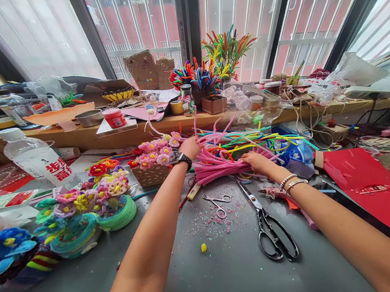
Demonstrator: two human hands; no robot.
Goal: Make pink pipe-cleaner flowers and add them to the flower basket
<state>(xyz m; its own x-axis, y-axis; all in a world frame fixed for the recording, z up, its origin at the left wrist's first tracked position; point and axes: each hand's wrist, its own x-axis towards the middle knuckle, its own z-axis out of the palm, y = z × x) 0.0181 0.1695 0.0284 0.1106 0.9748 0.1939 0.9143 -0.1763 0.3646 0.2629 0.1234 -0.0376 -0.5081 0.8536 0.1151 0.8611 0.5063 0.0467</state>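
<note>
A thick bundle of pink pipe cleaners [212,166] lies across the far part of the grey table. My left hand [190,148], with a black watch at the wrist, is closed on pink pipe cleaners at the bundle's upper left; its fingertips are partly hidden. At the right side, my right hand [255,162] grips the bundle with fingers bent over the strands. Yellow, green and other coloured pipe cleaners [268,139] lie behind it. Small scissors [218,204] and large black-handled scissors [267,225] rest open below the hands, near pink clippings.
Left of my arm are a basket of pink flowers [151,174], pipe-cleaner flower pots [118,212] and a plastic bottle [38,158]. Red sheets [374,190] lie at the right. Jars, tins and bunches of pipe cleaners [197,79] crowd the windowsill ledge [164,130].
</note>
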